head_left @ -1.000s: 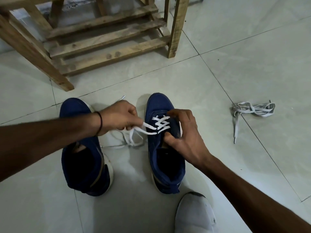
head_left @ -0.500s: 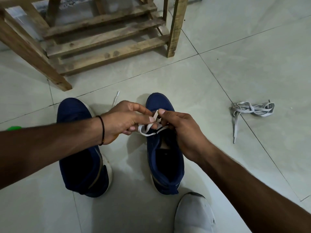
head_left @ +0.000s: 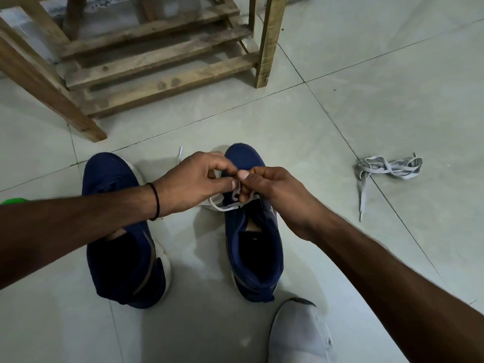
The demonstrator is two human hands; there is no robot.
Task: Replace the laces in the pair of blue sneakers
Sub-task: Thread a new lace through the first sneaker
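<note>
Two blue sneakers stand side by side on the tiled floor, toes pointing away. The left sneaker has no lace in view. Over the right sneaker, my left hand and my right hand meet above the eyelets. Both pinch the white lace between thumb and fingers. A loop of that lace hangs under the hands, and one lace end lies on the floor past my left hand. The eyelets are hidden by my fingers.
A loose grey lace lies bundled on the floor to the right. A wooden rack stands behind the sneakers. A foot in a white sock rests at the bottom edge. Something green shows at the left edge.
My hands have come together above the right sneaker. A second ago the left hand pulled the lace out to the left while the right held the shoe; now both pinch the lace.
</note>
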